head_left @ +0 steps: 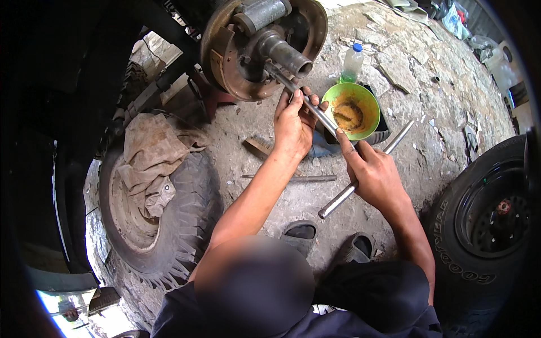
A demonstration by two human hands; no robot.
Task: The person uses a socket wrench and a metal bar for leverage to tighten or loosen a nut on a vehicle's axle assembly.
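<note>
Two bare hands work at a stripped wheel hub [262, 45] in the head view, the only view there is: the left hand [293, 127] is closed around a slim steel rod [307, 107] just below the hub's hollow spindle [287, 55], while the right hand [375, 177] is clamped on a longer steel bar [366, 172] that slants away from the hub toward the lower middle of the frame. A green bowl [350, 110] smeared with brownish grease sits on the rough stone floor [406, 73] just right of the hub, touching or nearly touching the rod. The risk, as it looks from here, lies in grease: slick fingers could let the rod slide off the spindle, or the bar's far end could swing and tip the bowl or the clear plastic bottle [351, 63] behind it. A worn tyre [163, 208] draped with a dirty rag [152, 163] lies left of the hub, a second wheel [484, 219] to its lower right. Where the rod's tip meets the hub is hidden by the left hand; the left edge falls into deep shadow, and the lower centre is blurred.
</note>
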